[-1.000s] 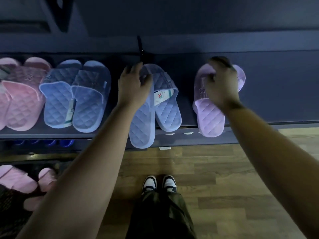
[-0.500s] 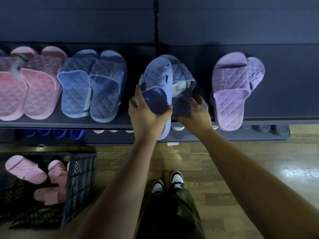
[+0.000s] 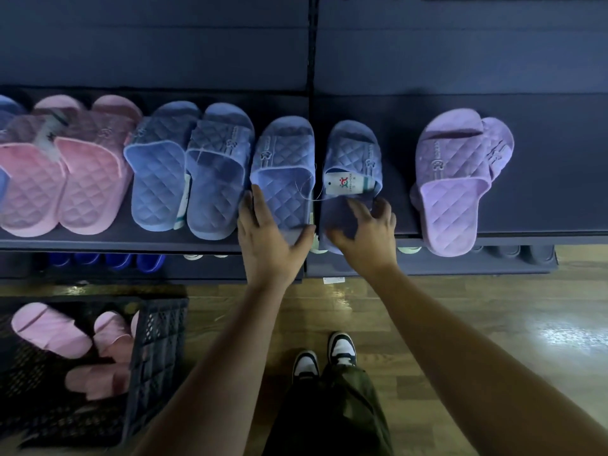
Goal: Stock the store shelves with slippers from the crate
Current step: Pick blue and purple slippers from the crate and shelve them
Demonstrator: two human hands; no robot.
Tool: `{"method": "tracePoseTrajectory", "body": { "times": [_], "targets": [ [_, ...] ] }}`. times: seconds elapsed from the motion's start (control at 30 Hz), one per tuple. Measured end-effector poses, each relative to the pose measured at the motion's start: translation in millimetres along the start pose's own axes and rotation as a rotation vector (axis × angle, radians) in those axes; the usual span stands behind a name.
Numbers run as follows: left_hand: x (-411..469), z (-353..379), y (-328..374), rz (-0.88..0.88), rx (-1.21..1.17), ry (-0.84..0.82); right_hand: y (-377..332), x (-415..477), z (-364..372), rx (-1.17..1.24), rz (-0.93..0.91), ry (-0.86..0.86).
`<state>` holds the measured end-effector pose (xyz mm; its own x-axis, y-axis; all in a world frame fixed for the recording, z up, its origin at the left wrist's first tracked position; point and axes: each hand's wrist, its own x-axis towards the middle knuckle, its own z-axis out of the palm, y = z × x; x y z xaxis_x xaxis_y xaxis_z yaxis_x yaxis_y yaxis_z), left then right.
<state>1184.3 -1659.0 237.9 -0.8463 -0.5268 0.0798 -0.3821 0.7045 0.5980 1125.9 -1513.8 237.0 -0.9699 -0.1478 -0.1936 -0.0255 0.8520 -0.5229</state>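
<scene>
Split now, the pair lies flat on the dark shelf point(image 3: 98, 243). Left hand point(image 3: 268, 238) grips the heel of one blue quilted rubber slipper point(image 3: 286, 166) at the shelf's front; right hand point(image 3: 368, 235) rests spread on its tagged mate point(image 3: 353, 153).

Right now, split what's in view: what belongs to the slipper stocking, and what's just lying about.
Job in hand:
left hand, holding the left blue slipper
right hand, on the tagged blue slipper
shelf
crate
pink slippers in it

Just lying about:
blue shoes below the shelf
sneakers on the person's feet
wooden floor
</scene>
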Motion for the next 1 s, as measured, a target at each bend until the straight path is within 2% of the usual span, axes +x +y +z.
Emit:
{"method": "tracePoseTrajectory", "body": {
  "times": [0.23,0.57,0.6,0.7,0.8,0.9,1.0],
  "targets": [
    [19.5,12.7,4.0,0.059,0.038,0.033,-0.9,16.4,-6.7,0.055,0.036,-0.011],
    [24.2,19.2,9.0,0.018,0.063,-0.019,-6.1,28.7,-10.7,0.040,-0.034,-0.145],
    [23.7,19.5,11.3,0.020,0.079,-0.010,-4.6,27.7,-14.5,0.068,-0.072,-0.116],
    [19.5,20.6,24.9,0.097,0.073,0.086,-1.6,23.7,-37.1,0.218,-0.231,0.118],
    [12.0,25.7,52.6,0.210,-0.054,0.168,4.4,19.6,-74.1,0.335,-0.284,0.311],
    [0.1,37.3,91.0,0.274,-0.137,0.128,28.4,19.8,-109.6,0.307,-0.292,0.460],
    [-14.7,56.9,127.3,0.275,-0.149,0.039,64.7,23.5,-135.8,0.277,-0.251,0.521]
  ]
}}
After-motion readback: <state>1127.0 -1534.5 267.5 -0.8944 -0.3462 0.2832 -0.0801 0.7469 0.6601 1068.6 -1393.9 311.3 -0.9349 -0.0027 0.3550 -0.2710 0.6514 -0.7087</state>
